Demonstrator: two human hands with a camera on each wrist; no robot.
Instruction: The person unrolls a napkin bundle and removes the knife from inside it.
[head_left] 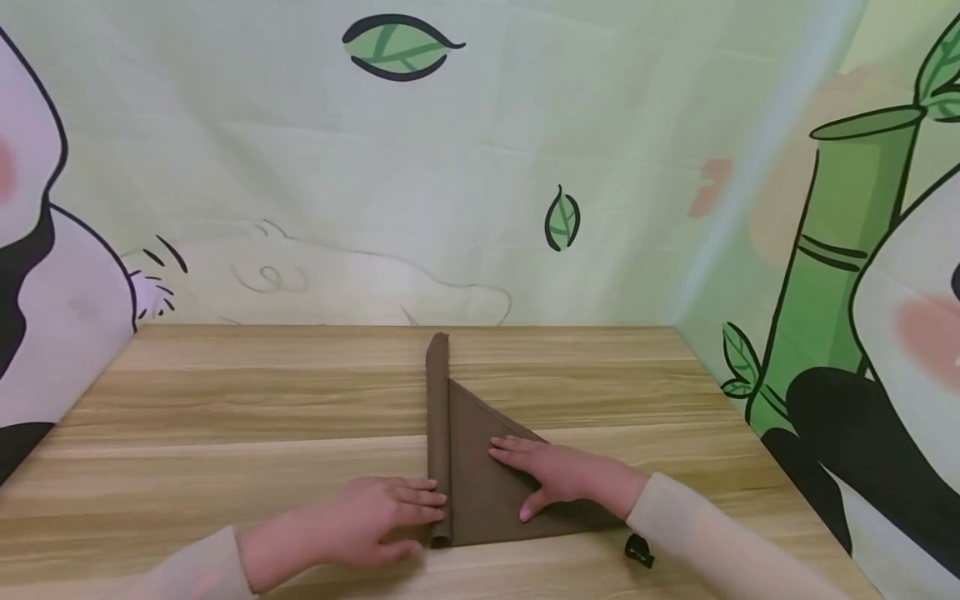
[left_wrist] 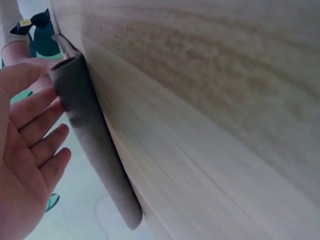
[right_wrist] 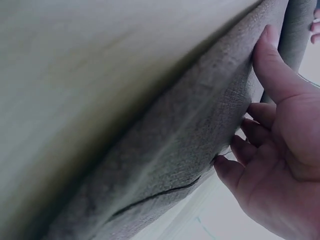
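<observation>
A brown cloth (head_left: 487, 492) lies on the wooden table, its left side wound into a narrow upright-running roll (head_left: 438, 417) and its right side spread as a flat triangle. My left hand (head_left: 375, 521) touches the near end of the roll with extended fingertips. In the left wrist view, the open tube end of the roll (left_wrist: 95, 135) shows beside relaxed fingers (left_wrist: 44, 120). My right hand (head_left: 558, 475) rests on the triangle, fingers spread and thumb apart. The right wrist view shows that thumb and fingertips (right_wrist: 267, 55) pressing on the cloth (right_wrist: 200, 115).
Wood-grain table (head_left: 225, 383) surrounds the cloth. Behind it hangs a pale green backdrop (head_left: 480, 150) printed with pandas, leaves and bamboo. A small black object (head_left: 639, 550) shows below the right cuff.
</observation>
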